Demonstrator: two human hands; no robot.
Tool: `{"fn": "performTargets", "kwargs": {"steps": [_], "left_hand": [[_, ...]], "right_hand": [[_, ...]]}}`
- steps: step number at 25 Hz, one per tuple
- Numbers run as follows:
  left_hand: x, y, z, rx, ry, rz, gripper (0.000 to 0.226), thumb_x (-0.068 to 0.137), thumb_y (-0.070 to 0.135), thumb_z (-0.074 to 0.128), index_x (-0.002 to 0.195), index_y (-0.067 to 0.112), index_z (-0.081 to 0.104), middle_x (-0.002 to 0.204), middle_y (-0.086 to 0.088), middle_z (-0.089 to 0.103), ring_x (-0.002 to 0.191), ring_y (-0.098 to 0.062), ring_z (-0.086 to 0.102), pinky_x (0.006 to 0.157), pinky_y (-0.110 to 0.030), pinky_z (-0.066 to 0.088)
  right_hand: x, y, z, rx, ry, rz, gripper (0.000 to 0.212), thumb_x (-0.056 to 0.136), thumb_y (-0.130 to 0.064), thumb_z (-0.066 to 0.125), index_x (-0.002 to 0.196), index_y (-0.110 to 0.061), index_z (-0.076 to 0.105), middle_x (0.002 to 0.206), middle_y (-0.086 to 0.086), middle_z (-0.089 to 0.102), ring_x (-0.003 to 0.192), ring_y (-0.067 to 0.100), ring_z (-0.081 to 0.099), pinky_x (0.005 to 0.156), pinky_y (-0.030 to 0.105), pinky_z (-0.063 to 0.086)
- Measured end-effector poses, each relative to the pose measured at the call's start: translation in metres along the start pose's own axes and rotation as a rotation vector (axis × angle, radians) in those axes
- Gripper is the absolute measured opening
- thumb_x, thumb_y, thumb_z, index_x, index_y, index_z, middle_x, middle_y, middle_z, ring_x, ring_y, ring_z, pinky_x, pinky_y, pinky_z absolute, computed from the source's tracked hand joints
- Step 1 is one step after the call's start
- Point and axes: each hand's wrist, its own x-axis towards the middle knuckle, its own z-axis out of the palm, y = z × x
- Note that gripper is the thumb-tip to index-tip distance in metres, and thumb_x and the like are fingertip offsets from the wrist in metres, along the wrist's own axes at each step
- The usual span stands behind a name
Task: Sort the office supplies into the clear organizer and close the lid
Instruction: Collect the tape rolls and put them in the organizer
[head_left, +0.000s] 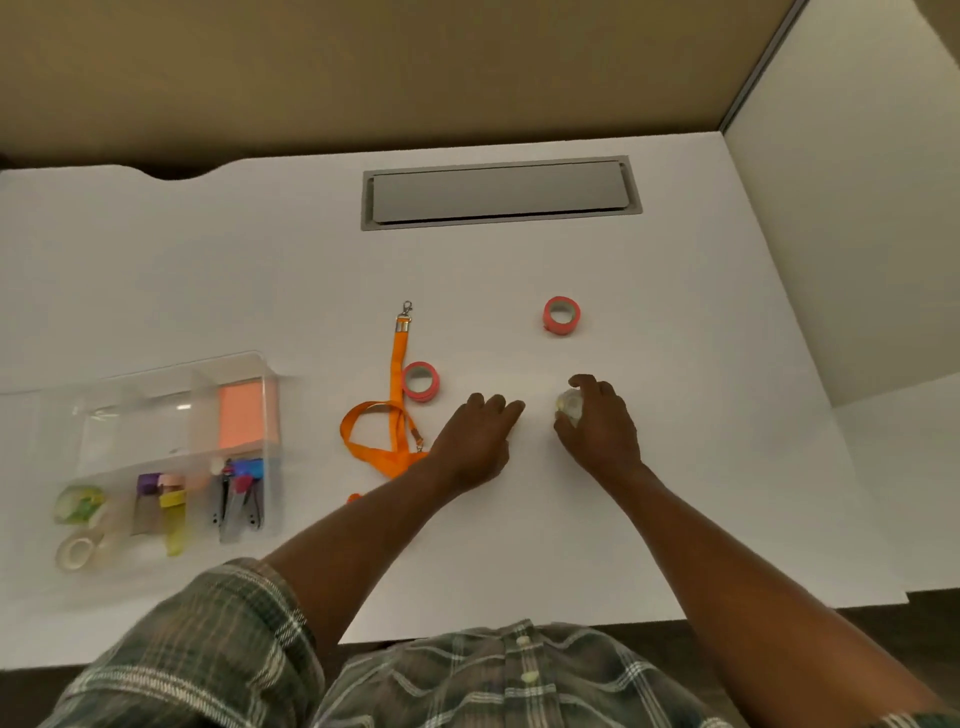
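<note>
The clear organizer (270, 395) sits at the left of the white desk, lid open, holding an orange sticky-note pad (241, 423), clear tape rolls (78, 506), highlighters (171, 512) and staplers (241, 501). My right hand (597, 423) is curled around a small clear tape roll (570, 405) on the desk. My left hand (478, 439) rests palm down beside it, fingers together, holding nothing. An orange lanyard (397, 395) lies left of my left hand. One pink tape roll (420, 381) sits against the lanyard; another pink tape roll (561, 316) lies farther back.
A grey cable hatch (498, 193) is set into the desk at the back. A white partition wall (852, 234) stands along the right side. The desk's front edge (623, 626) runs just ahead of my plaid shirt.
</note>
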Motion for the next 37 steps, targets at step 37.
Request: {"fn": "performTargets", "kwargs": {"steps": [37], "left_hand": [[-0.359, -0.284, -0.024, -0.282, 0.526, -1.131, 0.077, 0.087, 0.039, 0.066, 0.151, 0.013, 0.030, 0.154, -0.018, 0.033, 0.140, -0.036, 0.033, 0.109, -0.053, 0.034]], "right_hand": [[-0.096, -0.393, 0.233, -0.107, -0.141, -0.750, 0.060, 0.088, -0.031, 0.064, 0.144, -0.018, 0.044, 0.152, 0.013, 0.038, 0.137, 0.033, 0.038, 0.108, 0.045, 0.038]]}}
